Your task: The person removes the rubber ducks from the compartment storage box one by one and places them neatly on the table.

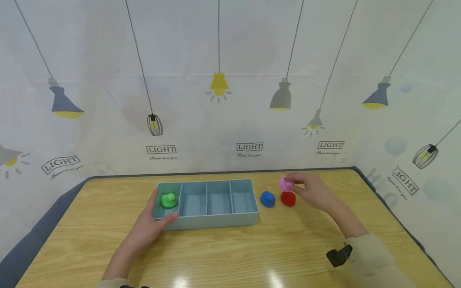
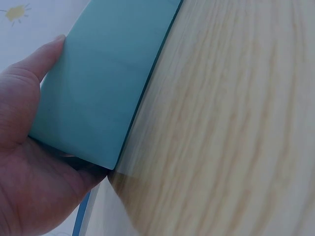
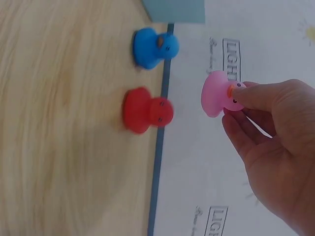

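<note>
A pale blue divided box (image 1: 227, 221) with a row of compartments stands on the table. My left hand (image 1: 145, 229) grips its left end, thumb over the front rim; in the left wrist view the thumb (image 2: 44, 58) lies along the box wall. A green rubber duck (image 1: 168, 201) sits in the leftmost compartment. Between thumb and fingers, my right hand (image 1: 312, 191) pinches a pink rubber duck (image 3: 214, 94) by the head, raised off the table. Close below it are a red rubber duck (image 3: 141, 110) and a blue rubber duck (image 3: 147, 48), both on the tabletop right of the box.
The wooden table (image 1: 223, 256) has a dark blue edge along its back and sides. Behind it hangs a pale backdrop (image 1: 191, 96) printed with lamps and lettering. A small black device (image 1: 339, 256) is at the right sleeve cuff.
</note>
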`<state>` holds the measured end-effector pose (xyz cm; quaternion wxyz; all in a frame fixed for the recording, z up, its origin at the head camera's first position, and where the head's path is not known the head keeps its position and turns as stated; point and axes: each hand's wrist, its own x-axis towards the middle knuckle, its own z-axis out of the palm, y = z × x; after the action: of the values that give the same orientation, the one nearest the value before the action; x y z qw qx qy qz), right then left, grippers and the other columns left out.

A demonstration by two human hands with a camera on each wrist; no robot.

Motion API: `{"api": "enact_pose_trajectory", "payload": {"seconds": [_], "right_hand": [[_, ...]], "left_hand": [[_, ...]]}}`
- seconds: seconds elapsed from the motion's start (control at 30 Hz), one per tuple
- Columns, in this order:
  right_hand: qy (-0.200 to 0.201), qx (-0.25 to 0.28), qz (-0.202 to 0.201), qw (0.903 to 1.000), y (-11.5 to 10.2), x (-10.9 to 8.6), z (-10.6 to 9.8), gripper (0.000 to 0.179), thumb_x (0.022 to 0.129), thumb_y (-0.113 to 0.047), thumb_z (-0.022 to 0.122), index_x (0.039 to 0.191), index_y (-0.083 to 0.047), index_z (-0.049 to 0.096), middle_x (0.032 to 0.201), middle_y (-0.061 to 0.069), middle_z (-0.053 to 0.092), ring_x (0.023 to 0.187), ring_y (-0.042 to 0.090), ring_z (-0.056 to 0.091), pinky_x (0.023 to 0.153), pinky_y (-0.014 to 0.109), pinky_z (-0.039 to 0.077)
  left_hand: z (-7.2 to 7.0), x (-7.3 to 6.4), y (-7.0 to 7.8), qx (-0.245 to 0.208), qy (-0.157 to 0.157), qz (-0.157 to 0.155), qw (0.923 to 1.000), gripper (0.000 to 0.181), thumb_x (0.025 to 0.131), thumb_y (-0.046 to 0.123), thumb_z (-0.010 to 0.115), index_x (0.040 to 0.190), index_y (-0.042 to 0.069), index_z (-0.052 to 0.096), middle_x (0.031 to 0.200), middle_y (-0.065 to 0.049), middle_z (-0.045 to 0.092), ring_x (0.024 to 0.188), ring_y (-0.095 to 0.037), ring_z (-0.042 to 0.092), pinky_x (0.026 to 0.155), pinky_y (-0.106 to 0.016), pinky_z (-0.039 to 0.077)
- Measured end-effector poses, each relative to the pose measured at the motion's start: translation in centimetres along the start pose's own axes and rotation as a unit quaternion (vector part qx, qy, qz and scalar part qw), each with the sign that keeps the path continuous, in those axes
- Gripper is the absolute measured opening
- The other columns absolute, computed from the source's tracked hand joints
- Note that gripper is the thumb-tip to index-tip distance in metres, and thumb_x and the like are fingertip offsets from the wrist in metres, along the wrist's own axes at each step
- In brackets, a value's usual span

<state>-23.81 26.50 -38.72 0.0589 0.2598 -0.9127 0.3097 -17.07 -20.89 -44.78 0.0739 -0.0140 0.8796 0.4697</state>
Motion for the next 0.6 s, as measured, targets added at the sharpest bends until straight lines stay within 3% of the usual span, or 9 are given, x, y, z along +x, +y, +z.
{"api": "enact_pose_trajectory", "payload": {"seconds": [0.27,0.6], "right_hand": [[0.004,0.004,0.037,0.9993,2.7,-1.9,-0.6,0.026,0.09,0.01,0.07,0.116,0.012,0.07,0.115,0.025,0.07,0.107,0.044,0.067,0.092,0.055,0.056],[-0.001,-0.023,0.049,0.9985,5.4,-3.2,-0.5,0.023,0.09,0.01,0.071,0.113,0.013,0.07,0.112,0.027,0.07,0.102,0.042,0.069,0.089,0.054,0.057]], "left_hand": [[0.0,-0.2,0.1,0.0,0.001,0.003,1.0,0.114,0.094,0.051,0.071,0.165,0.016,-0.011,0.167,-0.029,0.005,0.151,-0.051,0.009,0.12,-0.066,0.013],[-0.1,-0.2,0.2,-0.001,0.001,0.002,1.0,0.113,0.095,0.051,0.071,0.165,0.016,-0.011,0.167,-0.03,0.005,0.151,-0.051,0.009,0.12,-0.066,0.014]]}}
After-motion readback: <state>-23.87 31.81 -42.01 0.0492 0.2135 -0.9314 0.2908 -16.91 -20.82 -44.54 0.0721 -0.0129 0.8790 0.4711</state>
